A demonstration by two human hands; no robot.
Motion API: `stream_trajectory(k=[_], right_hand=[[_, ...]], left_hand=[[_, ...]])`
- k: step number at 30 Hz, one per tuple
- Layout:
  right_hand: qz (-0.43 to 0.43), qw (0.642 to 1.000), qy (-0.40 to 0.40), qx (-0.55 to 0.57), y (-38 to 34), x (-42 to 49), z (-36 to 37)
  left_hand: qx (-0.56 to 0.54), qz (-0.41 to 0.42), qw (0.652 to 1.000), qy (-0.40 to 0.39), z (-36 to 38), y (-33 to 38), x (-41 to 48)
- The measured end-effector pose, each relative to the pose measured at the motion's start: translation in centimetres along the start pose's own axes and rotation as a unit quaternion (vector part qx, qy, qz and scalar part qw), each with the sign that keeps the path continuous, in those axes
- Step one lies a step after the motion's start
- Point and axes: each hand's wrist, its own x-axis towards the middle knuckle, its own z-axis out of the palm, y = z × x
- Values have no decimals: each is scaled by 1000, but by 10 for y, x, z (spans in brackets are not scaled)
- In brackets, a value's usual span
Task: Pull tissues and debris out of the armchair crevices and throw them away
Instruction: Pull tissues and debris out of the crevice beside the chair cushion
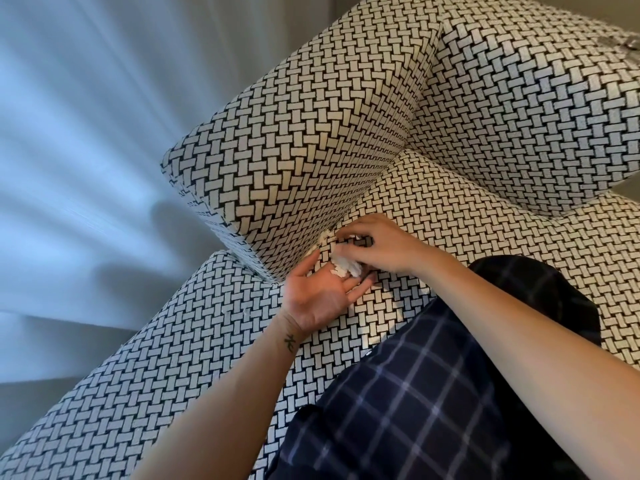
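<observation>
The armchair (311, 150) is covered in black-and-white basket-weave fabric. More white tissue (323, 237) pokes out of the crevice between the left armrest and the seat cushion. My left hand (322, 296) lies palm up on the seat just below the crevice, and a small heap of white tissue scraps (346, 268) rests on its fingers. My right hand (377, 247) hovers right above it, fingers curled and pinched at the scraps near the crevice.
My knee in dark plaid trousers (433, 393) rests on the seat cushion (467, 216) at the lower right. The backrest cushion (536, 98) stands at the upper right. Pale curtains (86, 133) hang to the left of the armrest.
</observation>
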Motion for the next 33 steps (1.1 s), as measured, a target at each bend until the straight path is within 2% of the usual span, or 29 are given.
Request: stream_trajectory(k=[2, 5, 13, 18, 22, 24, 26, 29, 33], right_hand=[[4, 1000, 13, -27, -4, 8, 3], [-4, 995, 1, -101, -10, 22, 8], [92, 961, -61, -255, -41, 53, 21], [76, 973, -24, -218, -26, 63, 29], [43, 988, 41, -139, -13, 61, 34], [31, 993, 48, -105, -8, 60, 34], [32, 992, 31, -115, -9, 60, 32], [70, 980, -3, -187, -24, 63, 35], [80, 981, 28, -172, -29, 65, 38]], left_hand=[[-7, -7, 1000, 3, -6, 5, -10], [44, -10, 999, 17, -15, 12, -28], [77, -34, 996, 6, -26, 12, -31], [67, -65, 996, -1, -23, 15, -26], [55, -75, 996, -14, -23, 16, -24], [54, -79, 995, -18, -22, 16, -25], [49, -81, 995, -24, -23, 16, -24], [49, -81, 995, -31, -23, 17, -23], [52, -79, 995, -28, -21, 17, -24]])
